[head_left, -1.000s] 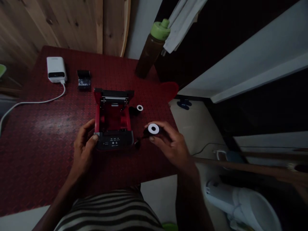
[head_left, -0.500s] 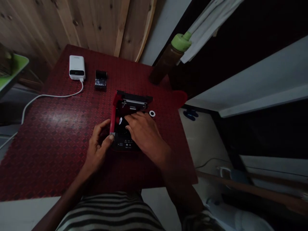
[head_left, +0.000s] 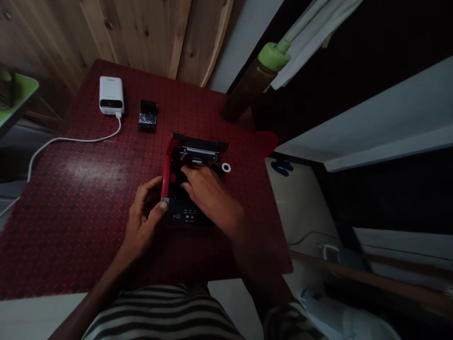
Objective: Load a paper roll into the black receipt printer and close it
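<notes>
A small red and black printer (head_left: 189,218) lies on the red patterned table with its lid (head_left: 201,144) raised at the far side. My left hand (head_left: 141,215) grips its near left corner, thumb on the grey corner piece and fingers along the red side wall. Inside the open bay is my right hand (head_left: 207,191), its thumb and fingers bent around a dark space. What they hold is hidden in shadow. Just right of the printer shows a white ring with a dark centre (head_left: 226,167), like the end of a roll.
A white power bank (head_left: 111,96) with a white cable (head_left: 78,140) sits at the back left of the table (head_left: 88,212). Beside it lies a black ribbon piece (head_left: 147,115). A brown bottle with a green cap (head_left: 273,56) stands at the back right, near a red rounded object (head_left: 267,143).
My right hand has shifted slightly left and deeper into the printer. The black cylinder with a white end, seen by its fingertips before, no longer shows. My left hand keeps its hold.
</notes>
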Demonstrator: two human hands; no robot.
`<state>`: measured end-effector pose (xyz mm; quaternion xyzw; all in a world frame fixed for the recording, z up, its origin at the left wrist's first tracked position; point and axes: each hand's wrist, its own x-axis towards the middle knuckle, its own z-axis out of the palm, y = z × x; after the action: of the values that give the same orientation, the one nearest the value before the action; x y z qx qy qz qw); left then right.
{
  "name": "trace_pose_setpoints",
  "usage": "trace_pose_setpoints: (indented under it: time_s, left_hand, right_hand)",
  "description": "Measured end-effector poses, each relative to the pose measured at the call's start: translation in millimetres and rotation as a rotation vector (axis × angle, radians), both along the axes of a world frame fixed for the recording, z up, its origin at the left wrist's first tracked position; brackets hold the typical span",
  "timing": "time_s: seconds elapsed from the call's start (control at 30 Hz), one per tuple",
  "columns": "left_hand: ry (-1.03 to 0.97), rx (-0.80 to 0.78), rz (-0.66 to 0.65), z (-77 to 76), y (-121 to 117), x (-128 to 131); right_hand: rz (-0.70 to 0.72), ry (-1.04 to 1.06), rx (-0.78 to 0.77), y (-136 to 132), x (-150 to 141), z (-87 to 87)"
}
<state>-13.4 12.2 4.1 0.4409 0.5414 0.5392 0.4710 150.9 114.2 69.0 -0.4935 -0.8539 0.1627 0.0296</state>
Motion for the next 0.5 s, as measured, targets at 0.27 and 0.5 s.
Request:
trace_pose_setpoints:
  time_s: [0.27, 0.5]
  left_hand:
    - [0.016, 0.007, -0.001, 0.6, 0, 0]
    - [0.054, 0.034, 0.010, 3.0, 2, 0]
  right_hand:
    - [0.195, 0.311, -0.044, -19, 40, 26.4]
    - [0.270, 0.236, -0.030, -13, 31, 16.2]
